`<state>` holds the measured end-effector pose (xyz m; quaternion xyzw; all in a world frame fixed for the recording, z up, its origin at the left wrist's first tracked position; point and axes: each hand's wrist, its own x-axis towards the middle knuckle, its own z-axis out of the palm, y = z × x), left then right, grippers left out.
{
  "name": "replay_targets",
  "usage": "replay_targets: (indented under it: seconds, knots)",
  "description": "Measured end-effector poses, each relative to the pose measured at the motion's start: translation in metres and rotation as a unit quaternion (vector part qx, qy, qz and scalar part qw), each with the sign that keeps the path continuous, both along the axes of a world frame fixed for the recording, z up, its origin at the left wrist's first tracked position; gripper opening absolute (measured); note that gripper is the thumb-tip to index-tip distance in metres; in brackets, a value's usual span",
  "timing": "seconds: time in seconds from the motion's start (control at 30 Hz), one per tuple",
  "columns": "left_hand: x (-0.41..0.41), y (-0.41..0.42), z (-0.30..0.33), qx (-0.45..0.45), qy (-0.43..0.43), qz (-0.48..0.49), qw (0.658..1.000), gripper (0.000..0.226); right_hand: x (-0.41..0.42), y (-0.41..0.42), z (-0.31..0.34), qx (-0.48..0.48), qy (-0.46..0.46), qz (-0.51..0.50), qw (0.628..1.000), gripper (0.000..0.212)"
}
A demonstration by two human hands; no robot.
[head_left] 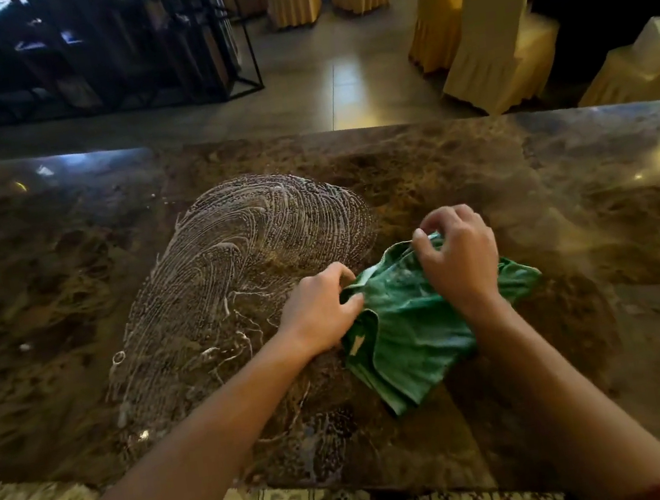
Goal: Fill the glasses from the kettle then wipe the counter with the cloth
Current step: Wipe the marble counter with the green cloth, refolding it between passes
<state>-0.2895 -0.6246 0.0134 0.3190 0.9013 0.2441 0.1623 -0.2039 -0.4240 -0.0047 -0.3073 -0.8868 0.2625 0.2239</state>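
So both hands are on the green cloth point(414, 335), which is lying crumpled on the brown marble counter point(571, 213), a bit right of the middle and toward the near edge. The left hand point(320, 311) has its fingers curled into the cloth's left edge, pinching a fold there. The right hand point(460, 256) comes down on the far upper part of the cloth, fingertips bunched and gripping the fabric from above. So both hands are closed on the same cloth, close together but not touching each other, with a strip of green showing between them. Most of the cloth spills out toward the person, below and between the two wrists, with one corner hanging down near the counter's front edge.

Left of the cloth there's a big patch of soapy swirl marks point(237, 272) on the counter, curved streaks fanning out, just beside the left hand. Beyond the counter's far edge you can see chairs with yellow covers point(487, 25) on a tiled floor point(336, 77), and a dark metal rack point(97, 49) at upper left. No kettle or glasses visible in this view.
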Motion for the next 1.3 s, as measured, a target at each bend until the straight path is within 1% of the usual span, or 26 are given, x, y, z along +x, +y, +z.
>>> replay_targets:
  seconds: [0.03,0.1,0.13,0.2,0.23,0.27,0.3,0.33,0.37,0.4,0.43,0.47,0.5,0.57,0.63,0.73,0.8,0.93,1.03,1.1,1.2,1.3]
  knots:
    - [-0.004,-0.005,-0.001,0.006,0.011,-0.004,1.000,0.026,0.011,-0.008,-0.001,-0.053,0.000,-0.028,0.998,0.016]
    - [-0.010,-0.014,-0.005,0.020,0.004,-0.008,1.000,0.020,0.031,-0.020,-0.010,-0.155,-0.033,-0.083,0.984,0.022]
    - [-0.013,-0.017,-0.007,0.023,-0.001,-0.012,1.000,0.017,0.037,-0.027,-0.015,-0.179,-0.041,-0.108,0.977,0.030]
    - [-0.021,-0.023,-0.003,0.030,-0.024,-0.025,0.999,0.011,0.034,-0.043,-0.021,-0.170,-0.051,-0.129,0.976,0.055]
    - [-0.027,-0.026,0.000,0.050,-0.064,-0.020,0.997,0.009,0.026,-0.051,-0.023,-0.155,-0.066,-0.122,0.978,0.065]
    - [-0.034,-0.031,0.003,0.081,-0.113,-0.006,0.990,0.009,0.017,-0.059,-0.026,-0.146,-0.086,-0.114,0.979,0.069]
    - [-0.044,-0.037,0.006,0.107,-0.140,0.019,0.984,0.010,0.009,-0.066,-0.029,-0.136,-0.106,-0.112,0.979,0.067]
    - [-0.056,-0.046,0.009,0.125,-0.130,0.047,0.983,0.011,0.003,-0.071,-0.034,-0.120,-0.122,-0.119,0.978,0.064]
    - [-0.073,-0.057,0.010,0.125,-0.069,0.069,0.987,0.012,-0.002,-0.076,-0.040,-0.097,-0.133,-0.130,0.978,0.062]
    - [-0.093,-0.072,0.006,0.113,0.012,0.087,0.990,0.013,-0.005,-0.080,-0.046,-0.067,-0.142,-0.141,0.978,0.062]
    - [-0.116,-0.090,0.001,0.101,0.078,0.099,0.987,0.014,-0.008,-0.084,-0.051,-0.042,-0.150,-0.147,0.977,0.063]
    - [-0.140,-0.109,-0.006,0.091,0.119,0.109,0.983,0.015,-0.012,-0.086,-0.054,-0.030,-0.159,-0.145,0.976,0.065]
    - [-0.166,-0.129,-0.014,0.071,0.138,0.121,0.980,0.018,-0.019,-0.086,-0.055,-0.023,-0.171,-0.139,0.975,0.067]
    - [-0.219,-0.170,-0.031,0.002,0.146,0.172,0.974,0.031,-0.036,-0.081,-0.056,-0.003,-0.204,-0.122,0.971,0.070]
    - [-0.258,-0.202,-0.046,-0.054,0.127,0.225,0.965,0.043,-0.058,-0.074,-0.054,0.012,-0.232,-0.102,0.967,0.073]
    - [-0.277,-0.220,-0.066,-0.096,0.085,0.283,0.950,0.053,-0.100,-0.061,-0.051,0.027,-0.246,-0.084,0.965,0.073]
    - [-0.273,-0.219,-0.077,-0.124,0.100,0.285,0.945,0.058,-0.133,-0.053,-0.050,0.031,-0.258,-0.073,0.963,0.073]
    - [-0.270,-0.216,-0.081,-0.139,0.128,0.278,0.942,0.062,-0.209,-0.052,-0.049,0.049,-0.270,-0.022,0.961,0.071]
    - [-0.271,-0.216,-0.080,-0.143,0.132,0.276,0.941,0.062,-0.264,-0.074,-0.044,0.066,-0.278,0.047,0.957,0.071]
    - [-0.272,-0.217,-0.080,-0.136,0.131,0.278,0.942,0.061,-0.281,-0.101,-0.041,0.083,-0.282,0.103,0.950,0.075]
    - [-0.273,-0.220,-0.082,-0.128,0.129,0.284,0.941,0.060,-0.259,-0.160,-0.043,0.121,-0.287,0.207,0.927,0.078]
    - [-0.272,-0.220,-0.083,-0.124,0.129,0.282,0.942,0.060,-0.188,-0.218,-0.046,0.148,-0.257,0.303,0.906,0.075]
